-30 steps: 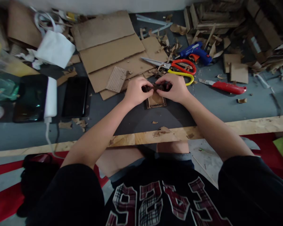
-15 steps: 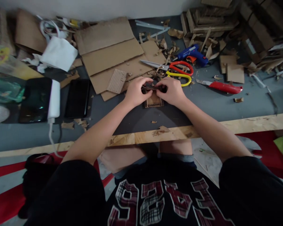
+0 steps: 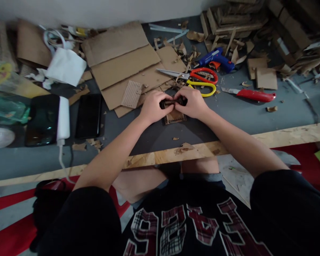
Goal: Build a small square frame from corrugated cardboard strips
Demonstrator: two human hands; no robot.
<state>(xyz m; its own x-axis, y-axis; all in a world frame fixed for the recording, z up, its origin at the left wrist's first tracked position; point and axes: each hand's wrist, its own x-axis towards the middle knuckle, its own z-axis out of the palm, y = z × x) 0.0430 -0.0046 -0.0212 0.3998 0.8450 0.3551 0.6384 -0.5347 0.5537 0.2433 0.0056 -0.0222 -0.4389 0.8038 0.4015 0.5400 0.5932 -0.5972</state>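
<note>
Both hands meet over a small square cardboard piece with a corrugated border, lying on the dark tabletop. My left hand curls in from the left, thumb and fingers pinching a thin corrugated cardboard strip. From the right, my right hand grips the strip's other end, its fingertips close to the left thumb. The strip sits at the far side of the square piece; fingers hide part of both. Just beyond the hands are scissors with one red and one yellow handle.
Flat cardboard sheets lie at the back left, with a ribbed scrap on them. A red utility knife and a blue glue gun are on the right. Left are a black phone and a white power bank.
The camera view has tilted slightly. Both hands stay closed on the strip over the square piece, with the fingertips drawn a little closer together.
</note>
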